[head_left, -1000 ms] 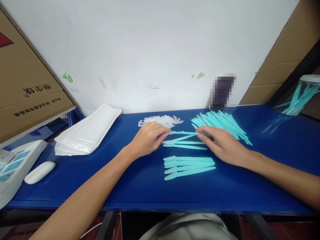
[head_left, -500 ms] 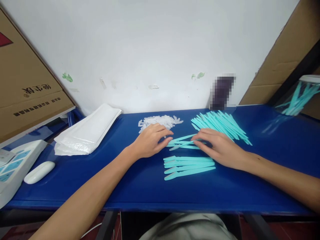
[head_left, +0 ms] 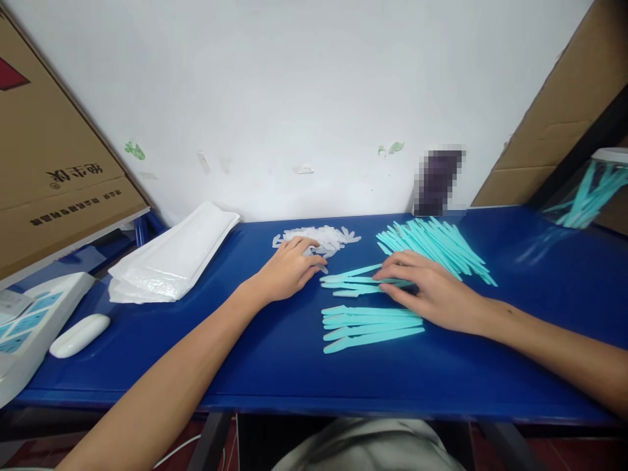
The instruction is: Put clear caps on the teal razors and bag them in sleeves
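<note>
My left hand (head_left: 288,268) lies palm down on the blue table (head_left: 265,353), fingers loosely stretched onto the near edge of a pile of small white plastic caps (head_left: 328,237). My right hand (head_left: 432,288) rests flat with its fingertips on a small loose group of teal plastic sticks (head_left: 350,281). Just in front of that group lies a neat row of several capped teal sticks (head_left: 370,324). A large heap of teal sticks (head_left: 436,243) lies behind my right hand.
A stack of white plastic bags (head_left: 171,258) lies at the left. A white device (head_left: 24,320) and a white mouse-shaped object (head_left: 78,335) sit at the far left. Cardboard boxes (head_left: 53,163) lean at both sides. A clear container of teal sticks (head_left: 586,193) stands at the right.
The teal stick held between both hands has been laid down with the small group. My left hand drew back to the white caps; my right hand flattened onto the sticks.
</note>
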The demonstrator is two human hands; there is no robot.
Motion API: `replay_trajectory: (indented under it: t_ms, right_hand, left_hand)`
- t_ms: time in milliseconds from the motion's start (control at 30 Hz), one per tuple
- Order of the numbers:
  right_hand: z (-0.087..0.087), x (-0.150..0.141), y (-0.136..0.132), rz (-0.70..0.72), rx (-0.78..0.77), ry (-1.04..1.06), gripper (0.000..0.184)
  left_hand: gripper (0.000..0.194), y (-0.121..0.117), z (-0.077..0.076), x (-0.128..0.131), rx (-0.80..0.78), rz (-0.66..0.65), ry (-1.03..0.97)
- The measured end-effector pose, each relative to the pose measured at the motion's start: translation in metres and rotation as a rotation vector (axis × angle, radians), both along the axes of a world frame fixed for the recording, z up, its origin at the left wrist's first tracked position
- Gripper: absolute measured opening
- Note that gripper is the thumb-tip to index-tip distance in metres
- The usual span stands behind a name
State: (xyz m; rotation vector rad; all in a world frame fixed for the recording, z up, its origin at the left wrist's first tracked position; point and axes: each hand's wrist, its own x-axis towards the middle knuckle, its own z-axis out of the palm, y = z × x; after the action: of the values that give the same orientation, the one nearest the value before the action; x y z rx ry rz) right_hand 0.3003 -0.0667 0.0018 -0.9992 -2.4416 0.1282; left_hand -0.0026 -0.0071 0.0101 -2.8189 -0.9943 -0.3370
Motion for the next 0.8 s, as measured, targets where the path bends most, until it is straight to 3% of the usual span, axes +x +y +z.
replay_trajectory:
  t_ms: [167,333,500,667,800]
  right_hand:
    - [0.006,-0.001,-0.009,0.155,-0.093,-0.072,0.026]
    - [0.013,0.0,-0.013,0.064,-0.284,-0.183,0.034]
    - [0.023,0.001,-0.015,0.024,-0.453,-0.246,0.036]
    - [0.021,-0.001,-0.015,-0.015,-0.397,-0.223,0.038]
    - [0.014,0.001,-0.012,-0.036,-0.245,-0.074,0.032]
  left_hand:
    - [0.02,0.001,0.004,0.0,0.04,-0.042,-0.059]
    - [0.019,-0.001,0.005,0.002,0.076,-0.058,-0.094]
    - [0.025,-0.005,0.005,0.006,0.141,-0.061,-0.257]
    - [0.036,-0.006,0.002,0.008,0.15,-0.094,-0.348]
    - [0.025,-0.006,0.002,0.01,0.06,-0.144,-0.551]
